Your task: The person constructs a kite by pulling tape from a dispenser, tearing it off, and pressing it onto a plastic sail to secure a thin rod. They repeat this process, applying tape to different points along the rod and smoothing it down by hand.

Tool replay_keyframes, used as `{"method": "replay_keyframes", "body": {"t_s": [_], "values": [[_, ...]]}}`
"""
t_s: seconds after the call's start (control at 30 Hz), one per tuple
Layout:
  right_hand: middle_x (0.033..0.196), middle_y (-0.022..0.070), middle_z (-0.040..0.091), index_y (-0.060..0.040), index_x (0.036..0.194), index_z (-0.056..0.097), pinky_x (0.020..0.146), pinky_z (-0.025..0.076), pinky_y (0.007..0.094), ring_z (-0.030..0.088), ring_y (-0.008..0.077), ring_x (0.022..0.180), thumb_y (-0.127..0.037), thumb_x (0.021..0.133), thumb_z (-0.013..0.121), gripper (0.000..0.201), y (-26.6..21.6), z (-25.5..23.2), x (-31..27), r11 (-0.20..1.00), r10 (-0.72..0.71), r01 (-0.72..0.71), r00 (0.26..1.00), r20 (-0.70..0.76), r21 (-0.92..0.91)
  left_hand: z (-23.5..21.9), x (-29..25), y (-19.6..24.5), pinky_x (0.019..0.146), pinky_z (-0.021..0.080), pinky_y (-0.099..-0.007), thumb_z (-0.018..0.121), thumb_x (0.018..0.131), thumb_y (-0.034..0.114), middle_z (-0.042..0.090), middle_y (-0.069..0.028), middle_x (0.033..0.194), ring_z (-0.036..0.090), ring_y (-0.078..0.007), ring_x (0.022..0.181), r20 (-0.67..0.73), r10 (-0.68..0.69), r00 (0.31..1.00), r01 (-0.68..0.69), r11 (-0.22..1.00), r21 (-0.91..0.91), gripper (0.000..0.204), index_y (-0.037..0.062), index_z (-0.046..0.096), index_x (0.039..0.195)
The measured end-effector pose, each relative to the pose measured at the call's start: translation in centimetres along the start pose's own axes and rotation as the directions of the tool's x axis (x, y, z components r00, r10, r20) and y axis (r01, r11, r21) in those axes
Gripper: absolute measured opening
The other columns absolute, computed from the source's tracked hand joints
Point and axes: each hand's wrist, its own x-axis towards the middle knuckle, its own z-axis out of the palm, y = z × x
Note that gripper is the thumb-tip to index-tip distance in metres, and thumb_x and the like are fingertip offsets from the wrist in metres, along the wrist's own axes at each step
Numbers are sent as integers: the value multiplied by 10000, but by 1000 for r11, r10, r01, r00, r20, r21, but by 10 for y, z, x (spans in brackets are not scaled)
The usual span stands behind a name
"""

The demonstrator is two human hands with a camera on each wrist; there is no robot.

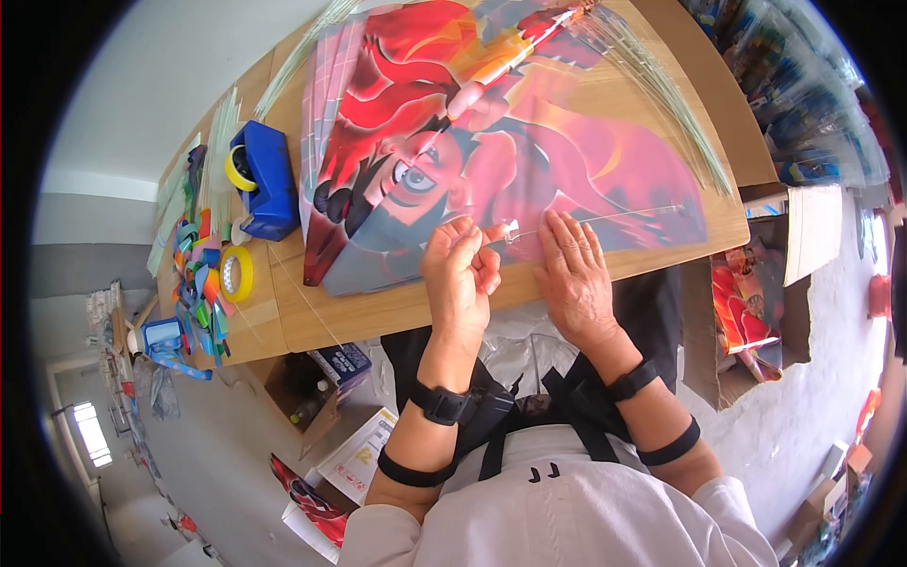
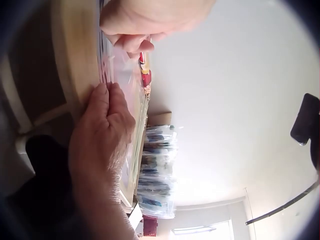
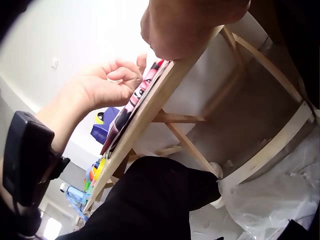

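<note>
A stack of thin printed sheets [image 1: 416,180] with a red-haired cartoon face lies on the table. My right hand [image 1: 574,279] rests on the sheets near their front edge, its fingers straight and together. Left of it, my left hand [image 1: 458,274] is raised at the same edge with most of its fingers loosely curled. Its index fingertip is right at a small clear, shiny piece of film [image 1: 511,231]. A thin pale line [image 1: 633,214] runs across the top sheet from beside my right fingers towards the right corner. In the right wrist view, my left hand [image 3: 112,85] shows above the table edge.
A blue tape dispenser [image 1: 266,180], a yellow tape roll [image 1: 236,274] and colourful strips [image 1: 200,288] lie at the left. Bundles of thin rods [image 1: 675,104] flank the sheets. A rolled print [image 1: 515,57] lies on top. An open cardboard box [image 1: 798,326] stands right of the table.
</note>
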Motion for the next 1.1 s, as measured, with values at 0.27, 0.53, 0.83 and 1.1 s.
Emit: {"method": "replay_keyframes", "body": {"t_s": [0.27,0.53,0.83,1.1], "values": [[1390,160,431,40,1304,457,1112,267,441,377,296,1322,-125,771,622,582,2,2,0,1000,6,-6,1000,-10,24,9,2,-18,378,340,-202,526,918,107,646,-199,920,500,-97,479,-19,-55,998,54,998,-35,100,60,466,982],[1380,175,436,51,1282,469,1106,281,446,388,307,1311,-132,781,626,556,3,2,0,999,5,-4,1000,-26,45,12,4,-21,371,333,-190,536,935,168,648,-196,928,506,-82,485,-52,-17,999,18,1000,22,135,61,460,966],[1359,193,441,-27,1259,510,1092,285,485,391,352,1297,-182,806,639,497,6,1,-2,993,-28,33,998,-48,111,14,1,-26,367,337,-179,545,938,206,654,-187,936,538,-85,524,-65,68,996,-57,986,154,161,66,475,974],[1381,198,410,-54,1227,550,1089,282,494,366,365,1312,-226,803,659,471,6,2,-2,996,-41,43,999,-29,81,17,-1,-27,369,339,-172,542,948,234,661,-180,944,554,-82,549,-70,126,989,-107,967,231,176,77,464,961]]}}
